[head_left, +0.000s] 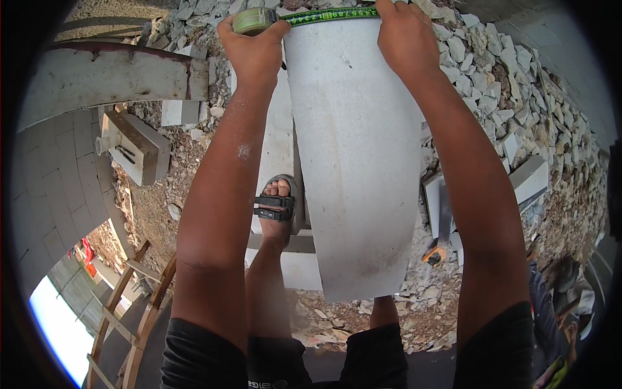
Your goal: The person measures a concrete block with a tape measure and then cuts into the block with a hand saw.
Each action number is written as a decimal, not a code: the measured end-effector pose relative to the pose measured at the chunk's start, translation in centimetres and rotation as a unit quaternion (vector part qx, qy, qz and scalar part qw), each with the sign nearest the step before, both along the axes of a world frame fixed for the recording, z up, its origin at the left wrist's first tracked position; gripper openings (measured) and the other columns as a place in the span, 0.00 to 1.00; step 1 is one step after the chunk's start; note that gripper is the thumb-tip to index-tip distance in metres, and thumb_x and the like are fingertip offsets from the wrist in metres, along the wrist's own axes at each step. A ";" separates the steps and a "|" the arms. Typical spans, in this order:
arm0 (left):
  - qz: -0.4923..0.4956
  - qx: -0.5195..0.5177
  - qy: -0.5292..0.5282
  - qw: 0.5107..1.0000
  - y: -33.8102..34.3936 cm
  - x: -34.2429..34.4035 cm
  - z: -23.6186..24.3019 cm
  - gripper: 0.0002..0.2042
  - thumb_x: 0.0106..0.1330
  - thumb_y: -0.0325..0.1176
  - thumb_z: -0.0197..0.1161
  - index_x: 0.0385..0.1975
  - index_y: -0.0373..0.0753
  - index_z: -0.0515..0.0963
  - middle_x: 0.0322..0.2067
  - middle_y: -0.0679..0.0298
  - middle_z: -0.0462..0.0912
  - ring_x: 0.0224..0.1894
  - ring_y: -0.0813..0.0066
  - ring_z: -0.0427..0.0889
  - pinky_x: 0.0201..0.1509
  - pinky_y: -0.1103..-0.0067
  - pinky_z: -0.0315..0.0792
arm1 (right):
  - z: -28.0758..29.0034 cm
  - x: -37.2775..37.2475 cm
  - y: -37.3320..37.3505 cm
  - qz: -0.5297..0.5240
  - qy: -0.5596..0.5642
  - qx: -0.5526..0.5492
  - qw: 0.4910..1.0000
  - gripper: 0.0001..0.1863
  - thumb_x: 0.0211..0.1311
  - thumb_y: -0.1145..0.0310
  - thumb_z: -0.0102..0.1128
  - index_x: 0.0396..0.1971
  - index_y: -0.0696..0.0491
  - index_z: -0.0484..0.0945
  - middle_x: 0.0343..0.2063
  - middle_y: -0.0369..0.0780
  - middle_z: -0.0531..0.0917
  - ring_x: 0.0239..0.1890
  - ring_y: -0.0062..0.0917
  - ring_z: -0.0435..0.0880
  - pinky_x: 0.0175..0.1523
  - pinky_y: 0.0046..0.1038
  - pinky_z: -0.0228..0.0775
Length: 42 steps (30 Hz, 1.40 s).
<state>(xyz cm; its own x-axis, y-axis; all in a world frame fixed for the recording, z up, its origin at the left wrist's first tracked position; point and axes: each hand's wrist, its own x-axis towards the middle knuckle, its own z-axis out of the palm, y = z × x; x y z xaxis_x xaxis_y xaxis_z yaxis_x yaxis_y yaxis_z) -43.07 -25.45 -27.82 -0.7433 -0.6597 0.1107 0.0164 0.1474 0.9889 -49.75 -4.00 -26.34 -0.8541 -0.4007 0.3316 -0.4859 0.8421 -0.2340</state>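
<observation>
Fingertips of the right hand [405, 32] are cut off by the upper rim of the view, so its exact grip cannot be made out fully; the hand is seen pressed down on the far right corner of a pale grey concrete slab [356, 168], pinning the end of a green measuring tape [334, 15] there. Tape case [253, 21], round and green, is held closed in the left hand [256, 48] at the slab's far left corner, fingers wrapped over it. Tape blade is stretched across the slab's far edge between both hands. Both forearms are extended straight forward from the lower edge, roughly parallel, one along each long side of the slab. Slab's near end is seen above the knees; its underside and support are hidden. Sandalled foot [280, 201] is partly covered by the slab's left edge. Stone rubble [492, 58] is spread around; items at the far right rim are too blurred to identify.
</observation>
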 end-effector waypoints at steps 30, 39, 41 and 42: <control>-0.004 0.048 0.018 0.999 2.1 3.1 0.9 0.33 0.49 0.18 0.74 0.53 0.35 0.60 0.42 0.57 0.76 0.40 0.71 0.79 0.43 0.74 0.78 | 0.1 1.5 1.7 0.018 -0.032 0.017 0.999 0.11 0.61 0.76 0.55 0.42 0.53 0.80 0.32 0.47 0.85 0.41 0.42 0.85 0.48 0.41 0.79; 0.000 0.062 -0.020 0.998 3.7 7.8 1.5 0.31 0.49 0.17 0.73 0.51 0.36 0.62 0.41 0.58 0.76 0.39 0.71 0.80 0.43 0.75 0.78 | 0.4 6.6 3.3 0.016 -0.072 0.020 0.997 0.07 0.59 0.77 0.55 0.37 0.54 0.78 0.31 0.46 0.84 0.40 0.42 0.85 0.47 0.42 0.79; -0.014 0.065 -0.031 0.997 3.7 9.2 1.5 0.32 0.48 0.18 0.73 0.51 0.36 0.62 0.41 0.60 0.75 0.40 0.72 0.78 0.45 0.75 0.76 | 0.4 8.0 3.6 0.016 -0.069 0.014 0.997 0.07 0.59 0.77 0.55 0.37 0.54 0.78 0.30 0.46 0.84 0.39 0.41 0.85 0.47 0.42 0.78; -0.016 0.066 -0.030 0.997 4.2 9.9 1.6 0.32 0.48 0.18 0.73 0.51 0.36 0.62 0.41 0.60 0.75 0.40 0.72 0.78 0.45 0.75 0.76 | 0.3 8.7 3.8 0.020 -0.071 0.014 0.997 0.07 0.58 0.77 0.55 0.36 0.54 0.78 0.29 0.46 0.84 0.39 0.41 0.85 0.46 0.42 0.78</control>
